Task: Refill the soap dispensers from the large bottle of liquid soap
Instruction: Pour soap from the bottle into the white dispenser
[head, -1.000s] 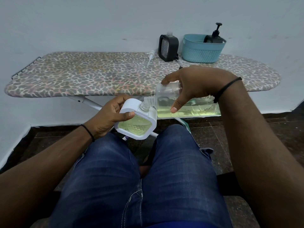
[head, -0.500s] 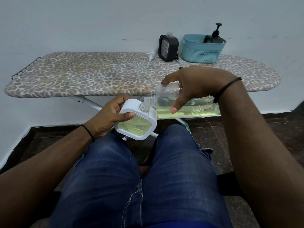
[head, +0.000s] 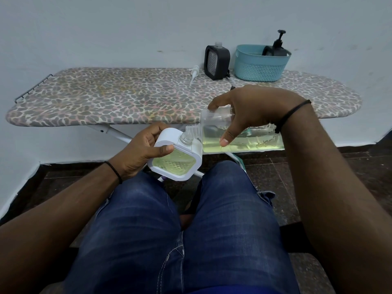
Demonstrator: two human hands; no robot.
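Right hand (head: 252, 109) grips big soap bottle (head: 244, 136), tipped sideways, mouth touching neck of white dispenser (head: 176, 158); left hand (head: 140, 151) holds dispenser, fingers curled round it

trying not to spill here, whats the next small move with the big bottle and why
Probably tip the large bottle slightly further: its mouth meets the white dispenser neck, but the soap lies level, short of it. The left hand should hold steady.

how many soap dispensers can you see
3: white dispenser gripped in the left hand, black one standing on the ironing board, black pump one in the teal basket, which may hide more.
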